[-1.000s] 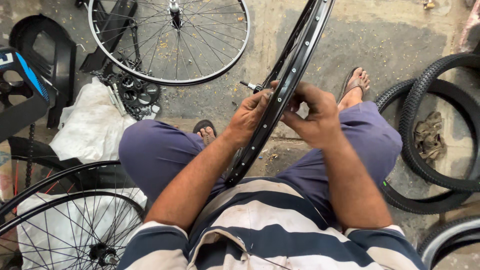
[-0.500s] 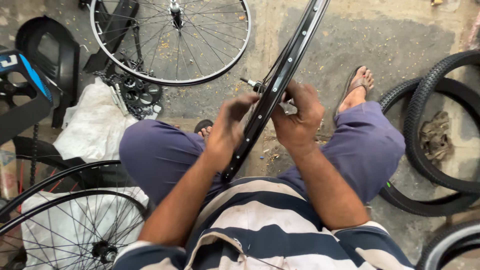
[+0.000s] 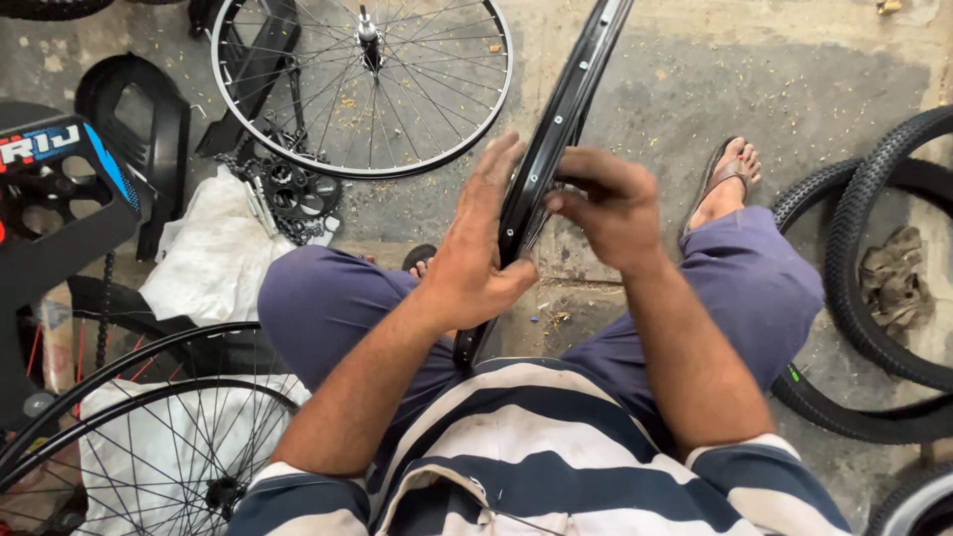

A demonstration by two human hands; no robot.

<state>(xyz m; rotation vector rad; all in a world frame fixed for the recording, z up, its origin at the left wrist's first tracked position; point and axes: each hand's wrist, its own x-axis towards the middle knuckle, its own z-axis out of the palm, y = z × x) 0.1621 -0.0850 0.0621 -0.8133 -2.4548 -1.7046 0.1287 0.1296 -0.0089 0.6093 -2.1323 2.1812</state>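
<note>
Bicycle rim [image 3: 556, 129], black and bare of spokes, stood on edge between the knees, running from the lap up and away past the top of the view. Left hand [image 3: 475, 256] pressed flat against the rim's left face, fingers stretched upward and released, thumb hooked round the near edge. Right hand [image 3: 606, 203] on the rim's right side, fingers curled and pinched together against the inner face; possibly gripping some small part there, but too hidden to tell. Beyond the rim's lower end, a sandalled foot [image 3: 725, 179] to the right of the rim on the concrete floor [image 3: 635, 89]. Left of the rim, a white cloth [image 3: 213, 268] with a black toothed sprocket [image 3: 293, 194] at its far edge. Further left of the rim and nearer, two spoked wheels [image 3: 149, 437] overlapping. Right of the rim, black tyres [image 3: 874, 298] lying on the floor, a crumpled rag [image 3: 893, 278] inside them. Farthest, up and left of the rim, a complete spoked wheel [image 3: 362, 84] lying flat, hub and axle showing.
</note>
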